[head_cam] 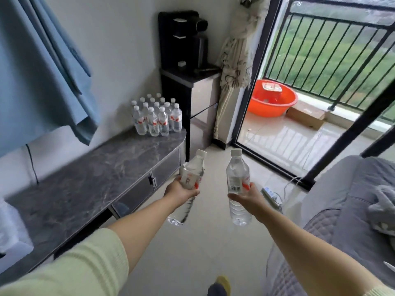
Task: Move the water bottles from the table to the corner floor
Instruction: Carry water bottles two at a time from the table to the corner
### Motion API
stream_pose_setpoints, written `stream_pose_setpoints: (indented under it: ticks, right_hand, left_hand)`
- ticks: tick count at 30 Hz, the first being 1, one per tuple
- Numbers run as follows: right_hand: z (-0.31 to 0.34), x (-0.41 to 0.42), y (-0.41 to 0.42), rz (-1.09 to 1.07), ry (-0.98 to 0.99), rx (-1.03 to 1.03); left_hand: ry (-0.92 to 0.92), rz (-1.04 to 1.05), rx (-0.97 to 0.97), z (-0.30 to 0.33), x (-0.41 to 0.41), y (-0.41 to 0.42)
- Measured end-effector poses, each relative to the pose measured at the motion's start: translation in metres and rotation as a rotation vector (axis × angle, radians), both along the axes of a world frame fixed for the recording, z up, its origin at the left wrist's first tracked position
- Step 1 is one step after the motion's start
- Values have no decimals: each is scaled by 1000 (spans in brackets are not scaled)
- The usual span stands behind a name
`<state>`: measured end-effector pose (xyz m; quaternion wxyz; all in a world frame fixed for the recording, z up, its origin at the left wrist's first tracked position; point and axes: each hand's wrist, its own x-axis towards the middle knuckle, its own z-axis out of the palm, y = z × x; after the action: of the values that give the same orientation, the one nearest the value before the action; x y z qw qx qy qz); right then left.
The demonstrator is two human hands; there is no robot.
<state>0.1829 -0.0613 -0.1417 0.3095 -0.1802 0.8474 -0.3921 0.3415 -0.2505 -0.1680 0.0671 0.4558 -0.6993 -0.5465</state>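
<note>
A long grey marble-patterned table (pixel 85 174) runs along the left wall, and a cluster of clear plastic water bottles with white caps (pixel 157 116) stands at its far end. Over the pale tiled floor (pixel 192 253), the left hand (pixel 181 192) grips a tilted clear bottle (pixel 192 171) around its label. The right hand (pixel 248 197) grips an upright clear bottle (pixel 237 178) at mid-body.

Both arms outstretched; left grip (pixel 181 192) and right grip (pixel 248 196) each curled closed.
</note>
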Motion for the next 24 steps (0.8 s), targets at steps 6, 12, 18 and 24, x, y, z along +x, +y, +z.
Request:
stream_pose_setpoints:
  ticks: [6,12,18,24]
  right_hand:
    - [18,-105,-57,105,61,49]
    - [2,-145,-135,179,-26,47]
    - [-22,-165,-233,283,-61,85]
    - [-34,-199,-359,253,-74,112]
  left_hand:
    - [-17,139,53,12,-73,-28]
    - [-74,217,84,11,-100,-75]
    - [-127,344,110,-18,-126,-166]
    - [-129,306,128,-39,-152,-291]
